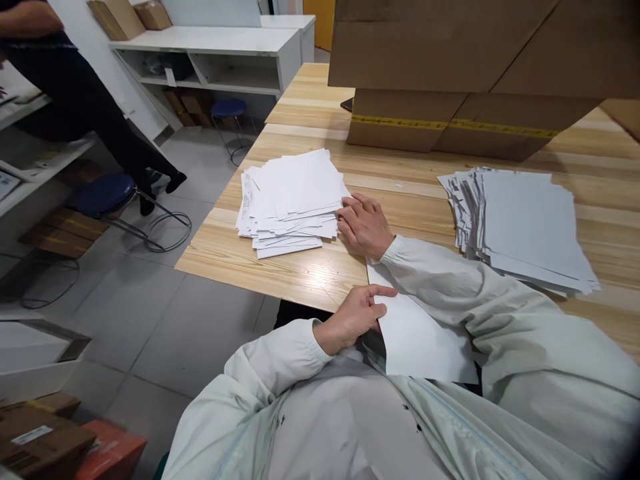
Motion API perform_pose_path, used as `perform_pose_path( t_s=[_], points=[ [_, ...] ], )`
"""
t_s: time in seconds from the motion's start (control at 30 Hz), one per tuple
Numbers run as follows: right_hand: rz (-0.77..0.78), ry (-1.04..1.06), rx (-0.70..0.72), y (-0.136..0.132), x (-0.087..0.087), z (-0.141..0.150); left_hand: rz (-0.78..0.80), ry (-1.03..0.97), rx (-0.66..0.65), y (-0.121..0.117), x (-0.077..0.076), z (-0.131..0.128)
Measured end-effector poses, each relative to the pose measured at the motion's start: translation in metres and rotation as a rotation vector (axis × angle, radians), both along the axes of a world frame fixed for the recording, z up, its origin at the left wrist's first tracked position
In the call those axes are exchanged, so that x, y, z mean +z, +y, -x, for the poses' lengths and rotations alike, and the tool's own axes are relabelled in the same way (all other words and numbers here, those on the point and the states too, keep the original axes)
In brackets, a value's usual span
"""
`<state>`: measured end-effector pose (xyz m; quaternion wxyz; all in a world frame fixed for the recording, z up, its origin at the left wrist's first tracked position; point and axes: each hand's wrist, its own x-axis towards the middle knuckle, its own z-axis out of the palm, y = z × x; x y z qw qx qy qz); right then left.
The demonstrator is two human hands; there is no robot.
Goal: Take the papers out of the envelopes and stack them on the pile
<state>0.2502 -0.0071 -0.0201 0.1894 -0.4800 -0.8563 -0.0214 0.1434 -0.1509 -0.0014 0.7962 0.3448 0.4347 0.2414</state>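
My left hand is at the table's near edge, closed on the side of a white sheet of paper. Its thumb and index finger lie on top, with the other fingers partly hidden underneath. The sheet slopes from the table edge towards my lap, partly covered by my right forearm. My right hand rests palm down on the table, fingers loosely bent and touching the right side of an uneven stack of white papers. A second, taller paper stack lies beyond my right forearm.
Large cardboard boxes stand at the back of the wooden table. A dark phone-like object pokes out beside them. To the left are a blue stool, a standing person, a white counter and floor cartons.
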Motion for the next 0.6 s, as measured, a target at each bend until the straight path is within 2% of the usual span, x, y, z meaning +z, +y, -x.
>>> perform_pose_path(
  t_s=[0.13,0.2,0.27,0.37,0.43,0.5,0.53,0.6],
  points=[
    [-0.098,0.056,-0.021,0.001,0.020,-0.005,-0.050,0.024,0.010,-0.003,0.001,-0.001],
    [-0.162,0.098,-0.011,-0.004,0.039,-0.018,-0.085,0.034,-0.013,-0.008,0.002,0.000],
    [-0.188,0.141,-0.027,-0.020,0.062,-0.042,-0.127,0.048,-0.067,-0.016,0.003,0.001],
    [-0.084,0.180,-0.172,-0.071,0.088,-0.099,-0.219,0.035,-0.160,-0.029,0.010,0.002],
    [0.086,0.196,-0.453,-0.120,0.094,-0.142,-0.303,0.010,-0.212,-0.035,0.020,0.002],
    [0.277,0.235,-0.691,-0.170,0.089,-0.176,-0.427,0.007,-0.231,-0.039,0.033,0.001],
    [0.326,0.291,-0.767,-0.191,0.084,-0.186,-0.505,0.020,-0.219,-0.040,0.039,0.001],
    [0.428,0.468,-0.825,-0.223,0.072,-0.189,-0.665,0.052,-0.158,-0.039,0.049,-0.001]
  ],
)
